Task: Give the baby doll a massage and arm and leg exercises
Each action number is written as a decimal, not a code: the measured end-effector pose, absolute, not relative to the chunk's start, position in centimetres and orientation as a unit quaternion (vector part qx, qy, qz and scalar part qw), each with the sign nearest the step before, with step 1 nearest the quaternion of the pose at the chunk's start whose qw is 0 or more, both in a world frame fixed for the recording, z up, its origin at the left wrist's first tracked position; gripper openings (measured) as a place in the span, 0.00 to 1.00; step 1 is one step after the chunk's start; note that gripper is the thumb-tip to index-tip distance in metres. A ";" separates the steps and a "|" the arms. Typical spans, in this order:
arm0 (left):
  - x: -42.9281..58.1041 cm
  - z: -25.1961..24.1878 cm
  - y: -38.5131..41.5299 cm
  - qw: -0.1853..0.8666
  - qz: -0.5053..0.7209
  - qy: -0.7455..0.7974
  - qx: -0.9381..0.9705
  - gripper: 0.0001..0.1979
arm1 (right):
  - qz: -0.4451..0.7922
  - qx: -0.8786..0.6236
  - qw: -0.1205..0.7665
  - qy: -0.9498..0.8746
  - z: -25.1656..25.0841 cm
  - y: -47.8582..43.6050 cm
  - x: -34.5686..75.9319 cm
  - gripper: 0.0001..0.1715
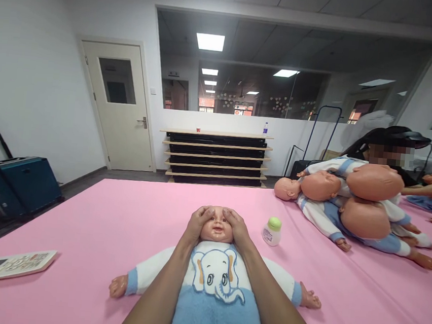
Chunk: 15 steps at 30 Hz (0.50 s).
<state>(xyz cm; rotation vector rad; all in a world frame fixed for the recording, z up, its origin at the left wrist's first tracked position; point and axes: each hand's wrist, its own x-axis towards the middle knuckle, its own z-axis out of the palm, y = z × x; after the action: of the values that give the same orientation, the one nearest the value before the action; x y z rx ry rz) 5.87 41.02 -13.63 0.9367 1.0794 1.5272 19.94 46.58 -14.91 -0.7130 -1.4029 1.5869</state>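
Note:
A baby doll (212, 284) in a white and blue suit with an elephant print lies on its back on the pink mat (79, 230), head away from me. My left hand (197, 224) lies along the left side of the doll's face (217, 228), thumb at its forehead. My right hand (237, 226) cups the other side the same way. Both hands have their fingers wrapped round the doll's head. A small white bottle with a green cap (272, 231) stands just right of the head.
A pile of several similar dolls (357, 206) lies at the right, with another person (389, 148) behind it. A white remote control (7, 265) rests near the left front edge. A blue suitcase (15, 183), a door (120, 104) and low shelves (216, 157) stand beyond.

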 end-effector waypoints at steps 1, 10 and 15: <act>5.8 -13.7 41.0 0.502 0.626 0.452 0.390 0.35 | 0.639 -0.286 0.441 -0.562 -14.9 46.5 19.9 0.32; 5.8 -13.5 41.0 0.495 0.618 0.474 0.385 0.36 | 0.632 -0.290 0.452 -0.558 -14.2 46.1 19.9 0.33; 6.0 -13.5 41.2 0.484 0.629 0.470 0.386 0.32 | 0.629 -0.279 0.448 -0.570 -14.6 46.3 20.0 0.32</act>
<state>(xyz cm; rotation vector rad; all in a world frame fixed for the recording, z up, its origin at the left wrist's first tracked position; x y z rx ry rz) 5.98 41.24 -13.54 0.9395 1.1450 1.5328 20.03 46.29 -14.58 -0.6907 -1.4102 1.5573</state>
